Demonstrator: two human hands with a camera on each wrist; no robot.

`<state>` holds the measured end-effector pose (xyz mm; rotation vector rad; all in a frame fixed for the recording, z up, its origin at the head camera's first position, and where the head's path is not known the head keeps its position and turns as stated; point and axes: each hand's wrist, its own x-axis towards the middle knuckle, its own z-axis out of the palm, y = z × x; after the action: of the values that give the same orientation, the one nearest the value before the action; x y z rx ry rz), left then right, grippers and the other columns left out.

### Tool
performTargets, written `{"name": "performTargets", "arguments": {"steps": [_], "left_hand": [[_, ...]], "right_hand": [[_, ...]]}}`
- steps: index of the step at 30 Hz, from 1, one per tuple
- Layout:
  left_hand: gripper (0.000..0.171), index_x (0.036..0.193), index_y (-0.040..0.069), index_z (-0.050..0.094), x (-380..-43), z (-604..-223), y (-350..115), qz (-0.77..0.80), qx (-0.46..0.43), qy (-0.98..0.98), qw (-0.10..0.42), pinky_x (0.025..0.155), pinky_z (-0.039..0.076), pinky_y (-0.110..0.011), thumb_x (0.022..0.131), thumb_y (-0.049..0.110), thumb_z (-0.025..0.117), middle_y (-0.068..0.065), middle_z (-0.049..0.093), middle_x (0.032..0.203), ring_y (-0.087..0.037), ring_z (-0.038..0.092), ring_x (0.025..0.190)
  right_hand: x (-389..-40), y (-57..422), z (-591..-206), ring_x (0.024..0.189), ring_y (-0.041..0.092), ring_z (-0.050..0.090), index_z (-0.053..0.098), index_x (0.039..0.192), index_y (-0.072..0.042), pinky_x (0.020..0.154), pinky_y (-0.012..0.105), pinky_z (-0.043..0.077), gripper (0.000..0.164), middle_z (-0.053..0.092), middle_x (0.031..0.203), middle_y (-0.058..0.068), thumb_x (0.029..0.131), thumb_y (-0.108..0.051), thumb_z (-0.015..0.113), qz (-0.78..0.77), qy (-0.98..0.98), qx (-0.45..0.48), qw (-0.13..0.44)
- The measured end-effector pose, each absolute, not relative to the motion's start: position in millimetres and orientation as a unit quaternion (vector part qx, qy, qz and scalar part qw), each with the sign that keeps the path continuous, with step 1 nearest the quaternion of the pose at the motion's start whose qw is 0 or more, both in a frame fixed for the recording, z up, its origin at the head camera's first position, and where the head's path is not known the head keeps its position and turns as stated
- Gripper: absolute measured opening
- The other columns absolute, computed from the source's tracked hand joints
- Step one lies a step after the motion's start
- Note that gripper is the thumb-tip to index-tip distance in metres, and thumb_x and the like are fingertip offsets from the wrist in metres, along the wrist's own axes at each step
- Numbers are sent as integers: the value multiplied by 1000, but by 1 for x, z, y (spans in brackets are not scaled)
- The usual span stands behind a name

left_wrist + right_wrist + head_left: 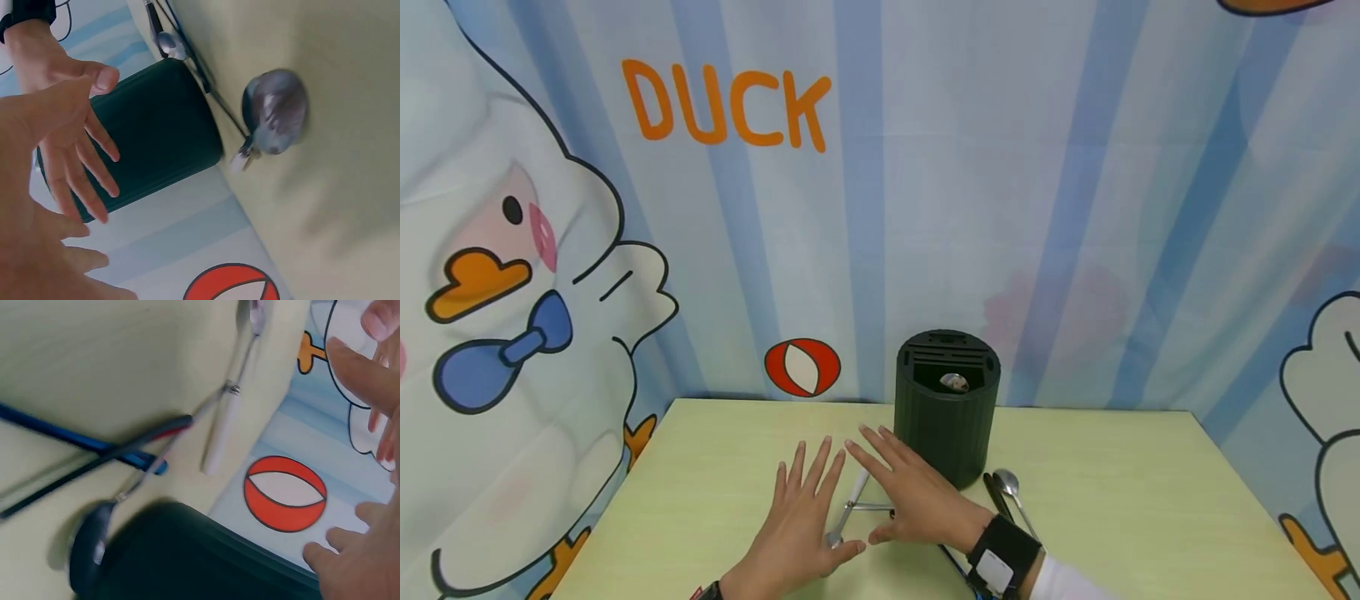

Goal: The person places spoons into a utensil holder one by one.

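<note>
Both hands are held out over the table with fingers spread and nothing in them. My left hand [797, 533] is beside a spoon with a white handle [861, 483], whose bowl [281, 112] looms large in the left wrist view. In front of a dark green ribbed utensil holder [946, 437] is my right hand [925, 504], which hides part of the cutlery below. The right wrist view shows a blue stick [56, 432] crossed by a dark stick with a red patch [94, 464], and a second spoon [90, 547] close to the holder.
Inside the holder's opening a shiny metal piece [954, 382] shows. To the holder's right lie a metal spoon [1007, 482] and a dark handle [996, 495]. A curtain [955, 208] with duck drawings hangs behind the pale yellow table [1120, 492].
</note>
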<state>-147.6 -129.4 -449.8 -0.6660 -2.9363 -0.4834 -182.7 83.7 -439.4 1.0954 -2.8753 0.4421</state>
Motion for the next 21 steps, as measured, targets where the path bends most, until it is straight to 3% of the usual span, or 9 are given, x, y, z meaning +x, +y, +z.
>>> {"name": "performTargets", "arguments": {"steps": [5,8,14,18,21], "left_hand": [[101,153,7,32,-147,-461,-128,-182,-221,-958,-39,105,41,-64,77,52,79,-14,27,162,-43,27,146],[91,151,12,40,-145,-467,-125,-180,-212,-957,-79,91,53,-60,77,47,81,-14,35,157,-39,38,141],[73,142,29,53,-147,-474,-124,-145,-205,-961,-119,85,55,-60,77,45,81,-10,43,153,-36,45,136],[64,136,24,59,-150,-478,-125,-140,-210,-959,-133,86,55,-57,79,43,80,-12,51,146,-35,53,129],[55,129,18,64,-150,-482,-128,-136,-234,-955,-123,82,57,-47,80,40,79,-11,62,131,-29,62,113]], "right_hand": [[-187,80,-454,153,31,16,10,158,-36,117,54,34,117,8,167,-2,70,-44,87,141,-922,357,-46],[-187,77,-459,153,29,20,15,158,-36,117,52,35,112,12,167,-4,72,-41,86,128,-920,365,-58],[-190,69,-469,150,26,29,35,153,-32,118,45,36,93,28,163,-2,75,-38,85,83,-917,387,-58],[-192,63,-476,145,23,38,48,145,-30,117,39,38,75,41,156,-3,79,-34,83,55,-910,409,-47],[-193,61,-479,138,19,46,58,136,-27,114,33,41,60,51,148,-4,81,-28,81,37,-901,431,-31]]}}
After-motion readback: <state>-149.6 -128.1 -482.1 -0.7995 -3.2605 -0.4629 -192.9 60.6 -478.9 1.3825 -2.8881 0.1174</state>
